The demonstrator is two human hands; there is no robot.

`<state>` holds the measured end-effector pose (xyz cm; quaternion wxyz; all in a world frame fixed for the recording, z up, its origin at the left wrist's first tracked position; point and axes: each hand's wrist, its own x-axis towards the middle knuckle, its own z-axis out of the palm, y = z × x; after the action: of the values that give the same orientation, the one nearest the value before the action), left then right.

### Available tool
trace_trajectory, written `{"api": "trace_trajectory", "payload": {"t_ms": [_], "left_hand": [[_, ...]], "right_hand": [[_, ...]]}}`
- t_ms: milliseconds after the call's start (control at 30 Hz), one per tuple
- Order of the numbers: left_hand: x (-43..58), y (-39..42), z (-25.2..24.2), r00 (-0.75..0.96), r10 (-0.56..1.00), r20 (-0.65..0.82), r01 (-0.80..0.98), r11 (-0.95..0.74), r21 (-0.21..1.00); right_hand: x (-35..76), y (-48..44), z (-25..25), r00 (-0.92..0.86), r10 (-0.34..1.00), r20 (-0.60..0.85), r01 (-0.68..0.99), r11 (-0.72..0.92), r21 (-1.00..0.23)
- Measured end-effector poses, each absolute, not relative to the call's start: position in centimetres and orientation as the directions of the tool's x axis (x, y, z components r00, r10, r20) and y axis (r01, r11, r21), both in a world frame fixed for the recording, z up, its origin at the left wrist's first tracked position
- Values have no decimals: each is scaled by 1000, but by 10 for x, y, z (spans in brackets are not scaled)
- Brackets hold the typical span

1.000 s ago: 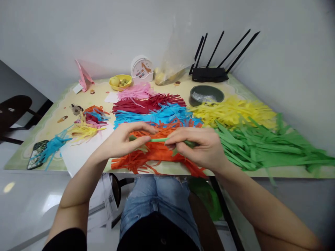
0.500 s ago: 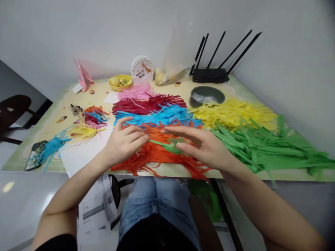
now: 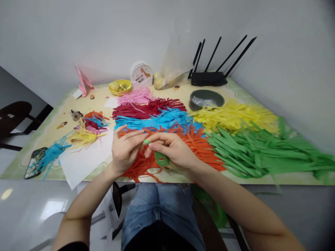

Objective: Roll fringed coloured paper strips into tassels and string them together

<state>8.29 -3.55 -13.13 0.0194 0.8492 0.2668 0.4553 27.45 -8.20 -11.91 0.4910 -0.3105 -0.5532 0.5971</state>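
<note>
A green strip (image 3: 161,159), which looks like crepe paper or fabric, is between my two hands over the orange strips (image 3: 193,144). My right hand (image 3: 174,150) pinches it with thumb and index finger, and a loop hangs below those fingers. My left hand (image 3: 125,151) meets the right fingertips, its fingers closed at the small green end; its thumb is mostly hidden. Beyond the hands lie blue strips (image 3: 157,120), dark red strips (image 3: 131,109) and pink strips (image 3: 136,96). Green strips (image 3: 261,153) and yellow strips (image 3: 235,115) are piled to the right.
On the left are a white sheet (image 3: 83,164), small multicoloured bundles (image 3: 87,134) and a blue bundle (image 3: 53,151) on a phone (image 3: 35,162). A dark bowl (image 3: 206,100), a router (image 3: 209,78), a plastic bag (image 3: 170,75) and a yellow fruit dish (image 3: 120,87) stand farther back.
My right hand has moved left and closed its thumb and finger on the green strip. The strip, stretched out sideways before, now hangs in a loop. Both hands have come together.
</note>
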Motion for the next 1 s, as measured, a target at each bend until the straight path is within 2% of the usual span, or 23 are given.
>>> {"api": "trace_trajectory", "payload": {"t_ms": [67, 167, 267, 333, 433, 533, 567, 633, 700, 767, 900, 1000], "left_hand": [[88, -33, -126, 366, 566, 738, 377, -816, 439], [94, -23, -113, 338, 743, 577, 225, -660, 717], [102, -11, -104, 322, 839, 439, 89, -488, 868], [111, -5, -103, 264, 870, 416, 72, -448, 891], [119, 8, -103, 104, 873, 476, 92, -485, 870], [111, 29, -99, -103, 839, 535, -44, -541, 840], [106, 37, -97, -146, 843, 518, -125, -535, 835], [95, 52, -91, -176, 866, 467, -263, -499, 826], [89, 63, -86, -182, 884, 430, -321, -467, 824], [90, 68, -84, -183, 898, 400, -323, -439, 838], [102, 71, -88, -102, 935, 339, -301, -353, 886], [108, 72, -93, -59, 951, 305, -279, -309, 909]], "right_hand": [[273, -71, -114, -304, 923, 237, -281, 151, -948], [271, -55, -106, -243, 920, 309, -260, 246, -934], [265, -46, -100, -118, 922, 369, -164, 348, -923], [261, -41, -98, -68, 908, 414, -45, 412, -910], [278, -23, -97, -129, 877, 462, 155, 478, -864], [344, 18, -103, -60, 885, 462, 408, 444, -798], [375, 36, -108, 71, 889, 452, 536, 348, -769], [440, 69, -121, 339, 880, 333, 737, -29, -675], [492, 93, -140, 413, 876, 248, 760, -181, -624], [522, 108, -162, 404, 898, 176, 777, -234, -585], [534, 121, -196, 345, 934, 90, 807, -246, -537], [535, 124, -205, 318, 943, 103, 824, -221, -522]]}}
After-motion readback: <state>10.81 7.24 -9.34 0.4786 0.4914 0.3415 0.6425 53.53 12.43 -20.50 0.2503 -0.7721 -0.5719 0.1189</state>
